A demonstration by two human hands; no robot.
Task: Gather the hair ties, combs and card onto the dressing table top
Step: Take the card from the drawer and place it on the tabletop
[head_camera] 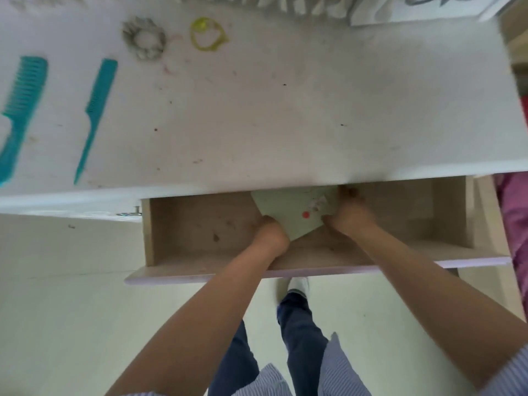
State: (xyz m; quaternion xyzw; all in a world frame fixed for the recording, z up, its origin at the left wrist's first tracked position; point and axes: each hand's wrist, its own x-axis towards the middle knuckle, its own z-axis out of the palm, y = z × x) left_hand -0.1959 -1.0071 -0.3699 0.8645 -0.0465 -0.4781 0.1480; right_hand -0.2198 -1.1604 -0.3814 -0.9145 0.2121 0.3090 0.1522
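Both hands are inside the open drawer [200, 261] under the white dressing table top [285, 110]. A pale green card [291, 212] with a red dot lies tilted in the drawer, its upper part hidden under the table edge. My left hand [271, 232] grips its lower left edge and my right hand [348, 212] grips its right edge. On the table top at the left lie a wide teal comb [20, 110] and a teal tail comb [95, 115]. Further back lie a grey scrunchie [144, 37] and a yellow hair tie [207, 34].
The drawer's lilac front [400, 265] sticks out toward me above the pale floor. My legs and a white shoe [298, 285] stand below it. A metal handle [130, 212] shows left of the drawer. Pink fabric [517, 224] lies at the right edge.
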